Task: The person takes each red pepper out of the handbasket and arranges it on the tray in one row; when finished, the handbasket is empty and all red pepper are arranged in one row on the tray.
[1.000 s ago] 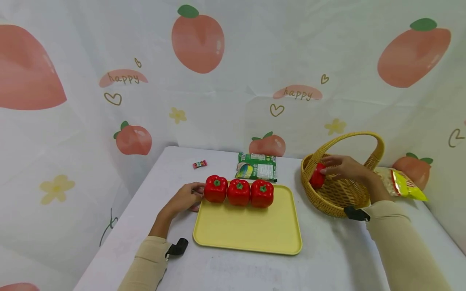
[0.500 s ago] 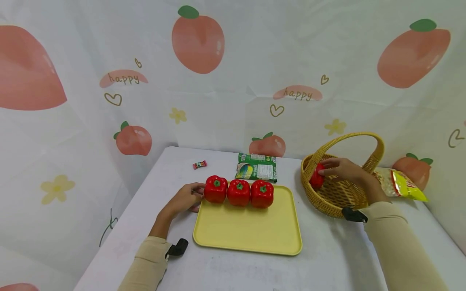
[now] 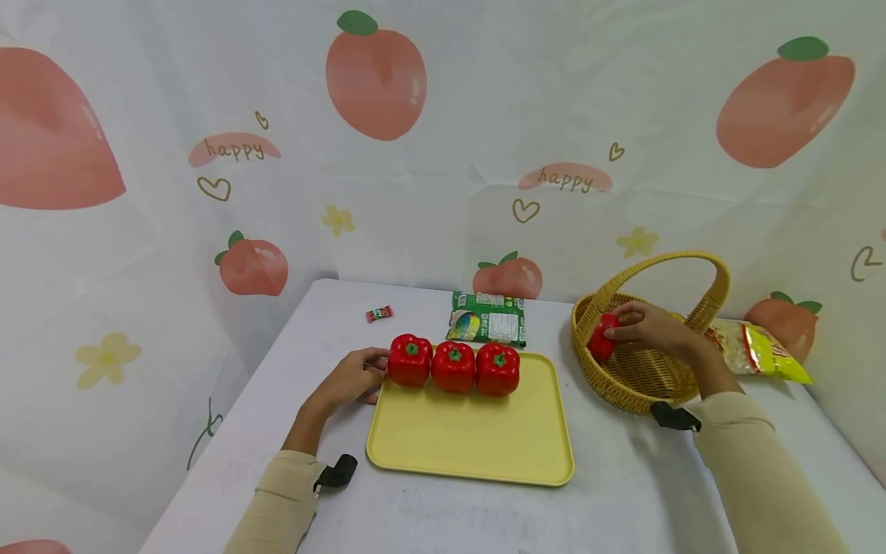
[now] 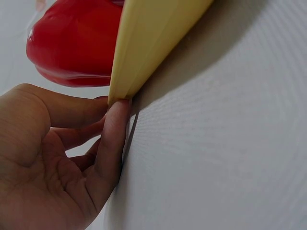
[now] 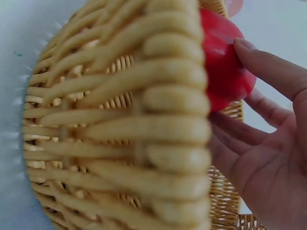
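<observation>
In the head view, three red bell peppers (image 3: 453, 369) with green stems stand in a row along the far edge of a yellow tray (image 3: 471, 442). My left hand (image 3: 348, 377) pinches the tray's left rim between thumb and fingers, close beside the leftmost pepper (image 4: 76, 45). To the right is a wicker basket (image 3: 609, 391) with an arched handle. Inside it, against its left side, my right hand (image 3: 647, 329) grips another red bell pepper (image 3: 601, 342). The right wrist view shows the thumb on this pepper (image 5: 225, 62); the woven wall partly hides it.
A green printed packet (image 3: 487, 319) lies behind the tray, and a small pink wrapped candy (image 3: 379, 313) is farther left. Behind the basket's right side lies a clear and yellow bag (image 3: 761, 355). The basket handle (image 3: 681, 258) arches over the right hand's area.
My right hand has shifted slightly, its fingers settling farther round the pepper in the basket. The left hand, the tray and its peppers stay where they were.
</observation>
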Motion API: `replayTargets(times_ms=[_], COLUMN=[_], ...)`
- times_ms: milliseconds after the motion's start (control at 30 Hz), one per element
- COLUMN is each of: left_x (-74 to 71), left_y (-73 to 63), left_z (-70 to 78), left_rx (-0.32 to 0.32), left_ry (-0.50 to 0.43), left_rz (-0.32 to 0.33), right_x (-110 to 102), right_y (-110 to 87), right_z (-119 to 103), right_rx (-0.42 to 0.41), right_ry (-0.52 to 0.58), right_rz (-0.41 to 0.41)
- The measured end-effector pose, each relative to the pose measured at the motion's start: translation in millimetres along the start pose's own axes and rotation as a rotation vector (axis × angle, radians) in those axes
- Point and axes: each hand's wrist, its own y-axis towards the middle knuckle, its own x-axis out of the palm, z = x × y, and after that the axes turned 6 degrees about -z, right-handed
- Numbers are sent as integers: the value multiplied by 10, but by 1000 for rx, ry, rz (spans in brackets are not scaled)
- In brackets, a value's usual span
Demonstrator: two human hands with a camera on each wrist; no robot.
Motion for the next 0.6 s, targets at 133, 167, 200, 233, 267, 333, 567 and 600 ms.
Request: replayTargets(times_ms=[133,167,200,233,267,333,567,600], left_x=[0,-1,-2,-3,-5,-6,-6,-5], left_y=[-4,-6,-6,-6,-5,-4,-8,-8], left_z=[-10,-11,-12,-13,-16,-22,-8,-3], left_rx=[-6,-6,-8,-9,-7,-2,6,7], left_ry=[14,18,18,15,16,17,10,11], left_rz=[14,18,21,25,26,24,16,16], right_x=[26,34,41,47,57,71,93,99], right_y=[-15,-26,-39,-56,-74,-122,-324,-349], right_z=[-2,-7,-11,-16,-22,-37,-38,-35], right_rx=[-2,-3,-2,-3,-4,-11,-49,-49], right_ry=[-46,-55,-64,-74,-68,-70,-254,-268], right_rz=[17,18,22,28,32,43,139,154])
